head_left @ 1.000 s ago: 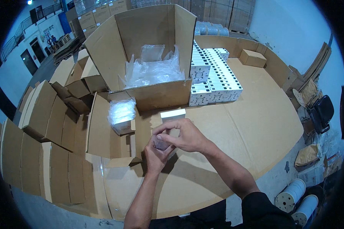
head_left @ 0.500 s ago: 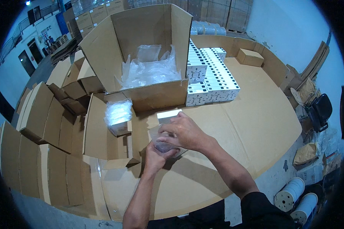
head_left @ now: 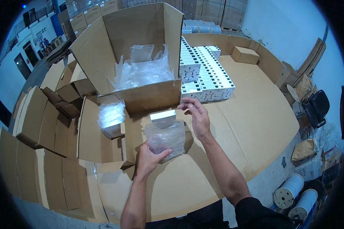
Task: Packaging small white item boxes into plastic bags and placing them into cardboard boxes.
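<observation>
With our left hand (head_left: 149, 159) we hold a clear bag (head_left: 164, 136), thumb on top, above the surface (head_left: 256, 133). Just beyond it stands a white box (head_left: 163, 115); we cannot tell whether they touch. Our right hand (head_left: 198, 119) is raised beside the bag, fingers loosely bent and apart. Ahead, we see more plastic (head_left: 143, 72) in a big carton (head_left: 153, 96), left of stacked white boxes (head_left: 212, 78).
</observation>
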The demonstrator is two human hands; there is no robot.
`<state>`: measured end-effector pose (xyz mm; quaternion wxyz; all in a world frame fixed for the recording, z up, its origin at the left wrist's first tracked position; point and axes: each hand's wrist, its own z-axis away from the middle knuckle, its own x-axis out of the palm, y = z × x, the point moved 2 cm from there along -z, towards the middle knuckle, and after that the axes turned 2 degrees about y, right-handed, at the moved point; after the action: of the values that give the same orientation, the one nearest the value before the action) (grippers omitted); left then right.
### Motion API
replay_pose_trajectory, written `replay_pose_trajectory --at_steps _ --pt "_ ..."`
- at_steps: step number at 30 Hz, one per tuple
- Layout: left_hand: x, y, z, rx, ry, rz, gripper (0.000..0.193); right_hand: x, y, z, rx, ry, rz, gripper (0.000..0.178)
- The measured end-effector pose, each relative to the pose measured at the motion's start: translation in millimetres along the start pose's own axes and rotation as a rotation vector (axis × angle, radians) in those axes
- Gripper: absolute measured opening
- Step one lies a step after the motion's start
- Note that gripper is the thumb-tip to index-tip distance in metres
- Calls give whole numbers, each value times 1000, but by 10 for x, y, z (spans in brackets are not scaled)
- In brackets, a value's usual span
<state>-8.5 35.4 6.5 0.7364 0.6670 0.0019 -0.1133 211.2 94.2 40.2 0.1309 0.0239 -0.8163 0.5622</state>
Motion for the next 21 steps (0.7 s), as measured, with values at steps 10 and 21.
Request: replay_pose_trajectory --at_steps 10,21 --pt "-97 13 -6 19 21 114 49 58 173 79 170 -361 179 54" --pt "-102 -1 -34 2 -44 65 49 -10 293 -52 -33 -76 80 40"
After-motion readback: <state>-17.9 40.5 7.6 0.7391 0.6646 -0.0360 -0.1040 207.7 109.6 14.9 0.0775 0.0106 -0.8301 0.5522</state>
